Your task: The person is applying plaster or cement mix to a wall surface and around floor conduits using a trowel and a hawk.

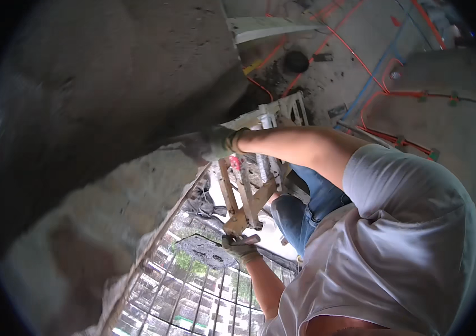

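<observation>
Dimly lit, the right hand [219,143] looks blurred.

Speckled plate [205,250], shadowed wall [120,73]

I'm seeing the dark grey, angular plate over my remote feed, its mottled face turning toward the camera and showing darker spots. Just beside it, a stubby brownish handle [247,239] is resting in the gloved left hand [238,249]. The rough wall is spreading across the view's left, lying dark above and showing paler, brown-patched areas below.
</observation>
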The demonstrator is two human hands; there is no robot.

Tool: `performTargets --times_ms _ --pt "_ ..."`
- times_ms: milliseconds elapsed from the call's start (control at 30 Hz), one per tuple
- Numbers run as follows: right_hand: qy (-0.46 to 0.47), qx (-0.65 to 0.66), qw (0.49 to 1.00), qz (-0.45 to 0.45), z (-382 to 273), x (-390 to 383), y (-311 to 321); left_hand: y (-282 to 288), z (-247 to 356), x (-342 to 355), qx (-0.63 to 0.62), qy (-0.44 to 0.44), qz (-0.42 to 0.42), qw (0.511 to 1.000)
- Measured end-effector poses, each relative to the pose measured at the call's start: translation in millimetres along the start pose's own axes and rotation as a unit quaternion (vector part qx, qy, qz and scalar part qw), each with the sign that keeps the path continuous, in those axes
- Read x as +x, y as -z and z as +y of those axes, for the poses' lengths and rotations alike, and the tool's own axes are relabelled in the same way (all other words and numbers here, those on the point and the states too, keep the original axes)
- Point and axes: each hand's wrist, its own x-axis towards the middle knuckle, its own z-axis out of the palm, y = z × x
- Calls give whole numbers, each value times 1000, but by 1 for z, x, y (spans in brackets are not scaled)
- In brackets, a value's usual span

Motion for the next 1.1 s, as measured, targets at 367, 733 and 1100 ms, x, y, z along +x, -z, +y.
performTargets --times_ms 367,733,1100 --pt "-126 47 958 -252 -127 48 -59 80 -14 43 -39 46 98 993" --pt "-243 43 919 -308 -105 39 -39 67 -48 72 2 -27 170 985" --pt "-88 70 986 -127 -57 -37 -96 126 -119 114 16 -109 213 971"
